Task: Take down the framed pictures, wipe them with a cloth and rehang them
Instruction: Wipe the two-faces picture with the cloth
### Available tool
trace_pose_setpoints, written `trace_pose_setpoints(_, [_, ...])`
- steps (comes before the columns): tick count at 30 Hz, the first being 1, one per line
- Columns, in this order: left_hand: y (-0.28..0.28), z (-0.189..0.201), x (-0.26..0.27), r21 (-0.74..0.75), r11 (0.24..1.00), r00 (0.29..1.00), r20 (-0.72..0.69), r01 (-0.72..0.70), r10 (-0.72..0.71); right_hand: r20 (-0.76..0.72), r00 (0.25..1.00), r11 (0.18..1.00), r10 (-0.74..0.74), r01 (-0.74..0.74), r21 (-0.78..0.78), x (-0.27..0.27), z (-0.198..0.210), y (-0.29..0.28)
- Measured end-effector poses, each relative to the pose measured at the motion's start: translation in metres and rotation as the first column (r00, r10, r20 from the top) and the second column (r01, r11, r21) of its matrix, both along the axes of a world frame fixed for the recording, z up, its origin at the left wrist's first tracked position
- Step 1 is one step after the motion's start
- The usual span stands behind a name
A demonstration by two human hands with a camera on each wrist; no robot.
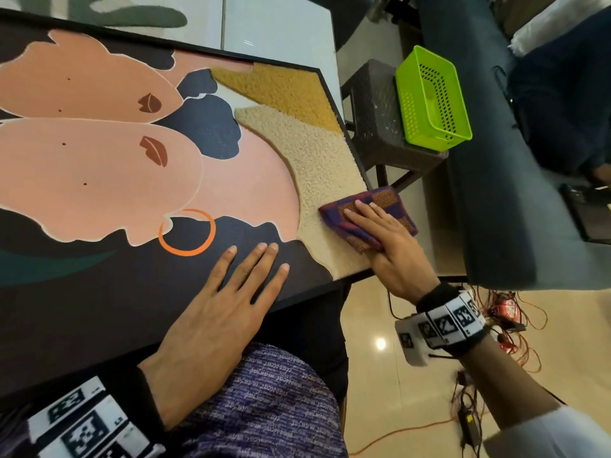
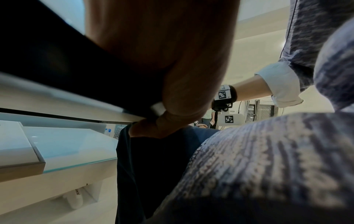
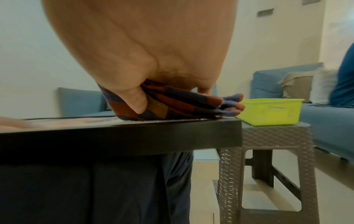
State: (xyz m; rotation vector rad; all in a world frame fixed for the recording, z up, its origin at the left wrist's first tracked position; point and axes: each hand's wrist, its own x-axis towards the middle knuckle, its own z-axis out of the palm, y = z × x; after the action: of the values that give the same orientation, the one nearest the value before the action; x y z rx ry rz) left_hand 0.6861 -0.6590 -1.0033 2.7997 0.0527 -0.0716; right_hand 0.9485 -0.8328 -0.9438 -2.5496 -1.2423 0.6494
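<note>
Framed picture [image 1: 139, 180] lies flat across the person's lap, its far side over a table [image 1: 281, 24], mid-wipe. Right hand [image 1: 383, 239] presses a checked cloth [image 1: 380, 201] on the near-right corner, thumb tucked into its folds; left hand [image 1: 228, 292] steadies, fingers flat. Next, likely: sweep leftward. Shirt lettering unreadable.

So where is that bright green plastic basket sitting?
In the head view the bright green perforated plastic basket sits at upper right on a grey woven-pattern stool, just beyond the black-framed picture's right edge, beside a blue sofa.
</note>
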Motion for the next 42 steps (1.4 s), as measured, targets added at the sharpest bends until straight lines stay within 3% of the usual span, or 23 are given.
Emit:
trace_pose_setpoints(3, [0.001,0.001,0.000,-0.015,1.000,1.000,0.014,-0.013,0.013,-0.006,0.999,0.999,-0.041,0.040,-0.033,0.001,0.000,0.013])
trace_pose_setpoints(9, [0.003,0.008,0.001,-0.082,0.997,0.999,-0.037,-0.001,-0.002,-0.099,0.968,0.963,0.229,-0.241,-0.125,-0.023,0.008,0.015])
trace_pose_setpoints(15, [0.023,0.021,0.001,-0.194,0.980,0.982,-0.170,0.051,-0.085,0.022,0.999,0.996,0.044,-0.042,-0.080,0.017,0.007,0.026])
trace_pose_setpoints(20, [0.034,0.036,0.001,-0.474,0.880,0.989,-0.145,-0.032,-0.042,0.062,0.994,0.988,0.093,-0.085,-0.127,0.009,0.003,0.027])
trace_pose_setpoints(22, [0.034,0.038,0.006,-0.598,0.789,0.979,-0.203,-0.137,0.016,0.058,0.992,0.985,0.112,-0.103,-0.135,0.007,0.004,0.023])
trace_pose_setpoints(25, [0.032,0.033,0.009,-0.758,0.563,0.944,-0.280,-0.329,0.175,0.043,0.989,0.980,0.139,-0.131,-0.153,0.001,0.006,0.021])
trace_pose_setpoints(27, [0.028,0.030,0.010,-0.818,0.427,0.917,-0.289,-0.385,0.274,0.018,0.987,0.977,0.157,-0.153,-0.149,-0.003,0.007,0.019])
trace_pose_setpoints(28, [0.025,0.030,0.012,-0.858,0.330,0.896,-0.276,-0.392,0.347,0.006,0.986,0.976,0.166,-0.163,-0.143,-0.003,0.007,0.017])
trace_pose_setpoints(31, [0.017,0.033,0.017,-0.941,-0.071,0.749,-0.306,-0.330,0.588,-0.003,0.988,0.981,0.154,-0.153,-0.122,0.002,0.005,0.014])
trace_pose_setpoints(32, [0.016,0.033,0.017,-0.942,-0.135,0.702,-0.320,-0.307,0.637,0.008,0.990,0.984,0.143,-0.141,-0.112,0.004,0.004,0.014])
trace_pose_setpoints(34, [0.013,0.032,0.016,-0.950,-0.097,0.671,-0.279,-0.296,0.687,0.047,0.990,0.988,0.130,-0.126,-0.086,0.005,0.002,0.017])
trace_pose_setpoints(37, [0.008,0.027,0.014,-0.923,0.146,0.705,-0.163,-0.357,0.691,0.066,0.990,0.989,0.123,-0.118,-0.085,-0.002,-0.002,0.019])
trace_pose_setpoints(39, [0.005,0.024,0.013,-0.880,0.255,0.712,-0.124,-0.401,0.691,0.064,0.990,0.989,0.123,-0.117,-0.088,-0.007,-0.004,0.018])
trace_pose_setpoints(42, [0.009,0.024,0.018,-0.832,0.326,0.699,-0.099,-0.448,0.709,0.072,0.991,0.992,0.112,-0.107,-0.065,-0.007,-0.006,0.017])
